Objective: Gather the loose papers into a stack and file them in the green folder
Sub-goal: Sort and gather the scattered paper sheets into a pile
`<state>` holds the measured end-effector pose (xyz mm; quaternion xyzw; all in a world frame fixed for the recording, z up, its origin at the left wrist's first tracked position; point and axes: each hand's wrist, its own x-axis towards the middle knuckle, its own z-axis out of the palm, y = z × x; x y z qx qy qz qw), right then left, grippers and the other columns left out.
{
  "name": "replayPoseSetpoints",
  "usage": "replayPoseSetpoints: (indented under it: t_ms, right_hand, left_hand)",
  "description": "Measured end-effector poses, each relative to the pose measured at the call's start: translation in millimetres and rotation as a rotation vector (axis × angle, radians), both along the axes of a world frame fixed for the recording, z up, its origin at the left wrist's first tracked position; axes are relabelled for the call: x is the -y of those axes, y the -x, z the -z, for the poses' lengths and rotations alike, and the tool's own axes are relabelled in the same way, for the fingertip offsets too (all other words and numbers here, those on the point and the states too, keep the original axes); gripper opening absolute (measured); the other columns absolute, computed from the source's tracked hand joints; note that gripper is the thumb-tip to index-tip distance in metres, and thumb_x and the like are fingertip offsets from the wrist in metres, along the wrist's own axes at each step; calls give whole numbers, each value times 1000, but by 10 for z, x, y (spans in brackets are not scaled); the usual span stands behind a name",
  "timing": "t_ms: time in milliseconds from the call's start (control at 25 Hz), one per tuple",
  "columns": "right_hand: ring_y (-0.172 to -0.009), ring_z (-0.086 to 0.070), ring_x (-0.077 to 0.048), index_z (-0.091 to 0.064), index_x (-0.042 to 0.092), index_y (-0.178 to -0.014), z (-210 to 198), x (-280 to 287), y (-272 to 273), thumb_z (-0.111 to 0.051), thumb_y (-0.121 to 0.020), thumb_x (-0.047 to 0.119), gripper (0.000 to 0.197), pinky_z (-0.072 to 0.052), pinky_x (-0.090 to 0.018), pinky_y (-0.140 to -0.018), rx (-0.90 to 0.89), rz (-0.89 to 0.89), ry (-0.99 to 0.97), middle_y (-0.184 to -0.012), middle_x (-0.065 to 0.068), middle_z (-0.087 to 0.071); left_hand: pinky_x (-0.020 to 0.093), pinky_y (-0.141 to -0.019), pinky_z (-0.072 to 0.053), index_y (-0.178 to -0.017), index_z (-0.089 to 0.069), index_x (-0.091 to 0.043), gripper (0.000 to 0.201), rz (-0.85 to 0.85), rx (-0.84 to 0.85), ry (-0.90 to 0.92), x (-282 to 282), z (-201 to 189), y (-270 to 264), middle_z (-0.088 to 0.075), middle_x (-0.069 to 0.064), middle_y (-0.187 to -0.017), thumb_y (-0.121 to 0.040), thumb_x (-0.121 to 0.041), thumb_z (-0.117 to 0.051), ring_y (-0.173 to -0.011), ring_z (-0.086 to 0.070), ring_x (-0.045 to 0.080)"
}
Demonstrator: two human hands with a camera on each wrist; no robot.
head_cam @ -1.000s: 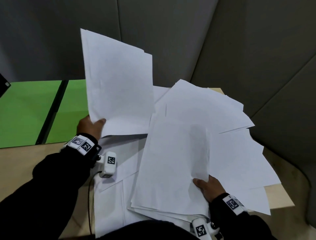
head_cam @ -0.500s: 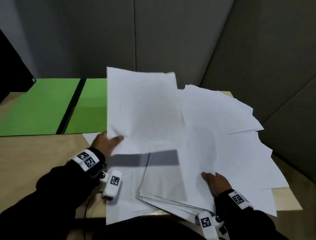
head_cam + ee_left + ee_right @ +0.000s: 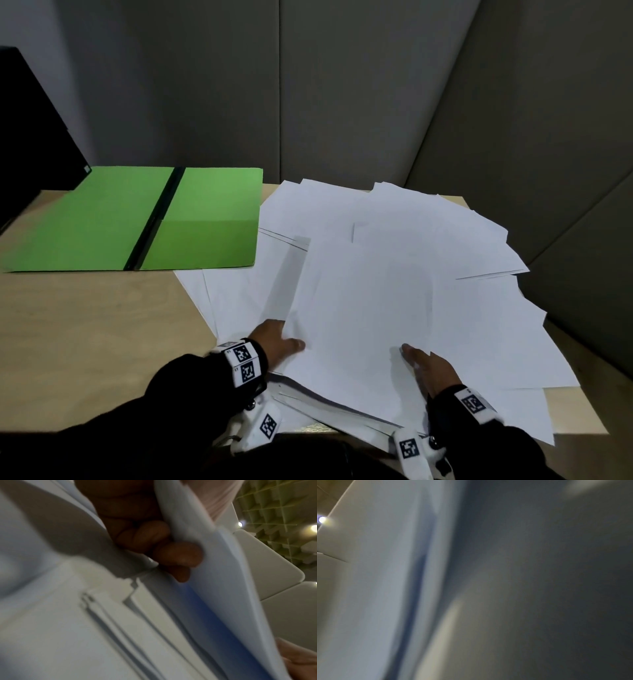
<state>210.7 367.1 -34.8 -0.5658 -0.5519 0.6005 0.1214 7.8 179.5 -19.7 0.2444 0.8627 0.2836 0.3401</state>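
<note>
Both of our hands are on the papers (image 3: 370,301) at the near edge of the table (image 3: 85,325). Our left hand (image 3: 274,346) pinches the near-left edge of the top sheets, thumb above and curled fingers (image 3: 176,555) beneath. Our right hand (image 3: 428,370) lies flat with straight fingers on the near side of the pile, grasping nothing. Around them the white sheets fan out unevenly toward the far right, some overhanging the table's right edge. Farther left, the green folder (image 3: 102,222) lies open and flat, its right edge just beside the papers.
</note>
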Motion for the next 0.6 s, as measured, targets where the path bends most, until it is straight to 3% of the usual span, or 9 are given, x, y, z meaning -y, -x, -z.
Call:
replayPoseSetpoints:
  t_ms: [80, 200, 320, 400, 440, 520, 600]
  right_hand:
    - [-78, -60, -27, -69, 5, -80, -42, 16, -26, -68, -79, 18, 13, -46, -38, -80, 19, -6, 0, -87, -18, -68]
    - [-76, -62, -31, -66, -3, -96, -13, 24, -51, -74, -63, 15, 38, -50, -38, -76, 38, -55, -18, -79, -15, -66]
    - [-68, -59, -25, -63, 0, -93, -70, 44, -59, -68, -77, 7, 18, -45, -31, -60, 94, -114, -81, -80, -16, -64]
    - [-64, -55, -19, -61, 1, -92, -84, 33, -79, -64, -81, 6, 12, -40, -26, -55, 105, -149, -115, -85, -17, -62]
    - [-64, -54, -18, -61, 1, -92, -94, 38, -86, -67, -78, 10, 17, -39, -25, -54, 95, -168, -114, -85, -17, -62]
    - [-66, -55, -20, -61, 2, -90, -106, 40, -81, -68, -62, 25, 37, -39, -25, -54, 93, -209, -114, -83, -16, -62]
    - [-72, -56, -25, -61, 2, -91, -95, 23, -72, -57, -52, 31, 49, -39, -23, -55, 112, -233, -123, -87, -17, -62]
  left_hand:
    - [17, -76, -37, -113, -63, -13, 36, 37, -19, 14, -48, 1, -34, -60, -1, -96, -83, -32, -67, -86, -54, 15]
    - [18, -78, -38, -114, -63, -14, 35, 57, 6, -19, -70, -11, -55, -64, 0, -102, -83, -32, -67, -88, -55, 14]
    - [23, -73, -42, -99, -63, -20, 27, -9, 30, -121, -3, -24, 24, -63, -5, -86, -79, -37, -69, -83, -59, 16]
    - [24, -66, -44, -97, -59, -19, 27, -169, 28, -186, 79, -43, 146, -58, -5, -74, -77, -33, -72, -74, -57, 17]
    - [24, -69, -46, -105, -58, -19, 33, -250, 5, -191, 133, -47, 239, -59, -2, -77, -78, -28, -74, -76, -58, 18]
    - [28, -85, -46, -124, -51, -16, 54, -355, -118, -122, 269, -53, 458, -61, 7, -104, -76, -26, -75, -96, -60, 23]
    - [33, -101, -40, -136, -40, -13, 75, -454, -219, -9, 406, -39, 672, -46, 14, -131, -73, -30, -77, -120, -50, 30]
